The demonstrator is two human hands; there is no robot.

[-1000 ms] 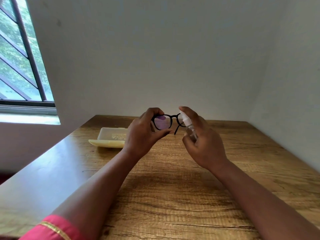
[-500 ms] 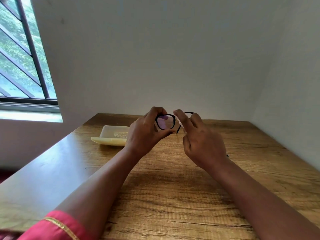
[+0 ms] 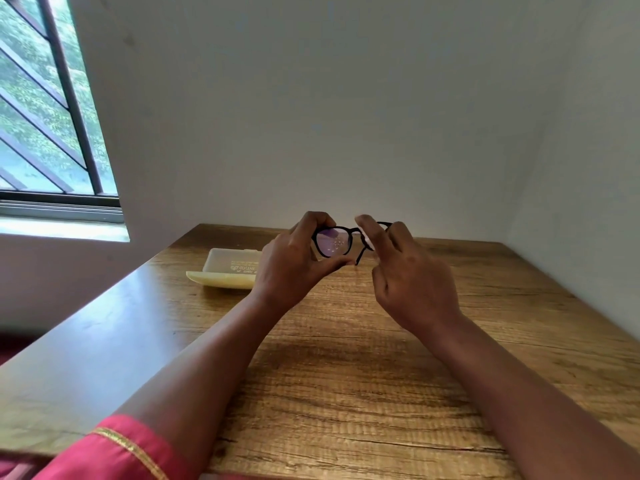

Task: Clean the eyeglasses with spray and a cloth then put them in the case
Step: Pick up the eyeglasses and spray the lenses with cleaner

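Note:
The black-framed eyeglasses point(image 3: 350, 233) are held up above the far part of the wooden table point(image 3: 346, 375). My left hand point(image 3: 294, 268) pinches the rim of the left lens between thumb and fingers. Small droplets show on that lens. My right hand point(image 3: 412, 282) is raised at the right lens, its back toward me, covering most of that lens. A pale tip of the spray bottle point(image 3: 365, 239) shows beside its index finger; the rest of the bottle is hidden in the hand. The cream case point(image 3: 228, 268) lies open on the table to the left. I see no cloth.
White walls close the table in at the back and on the right. A barred window point(image 3: 45, 116) is on the left. A red sleeve with gold trim point(image 3: 114, 452) shows at the bottom left.
The right hand has turned its back toward me, so the spray bottle, plain to see one second ago, is almost hidden. Droplets now show on the left lens. The view has shifted slightly.

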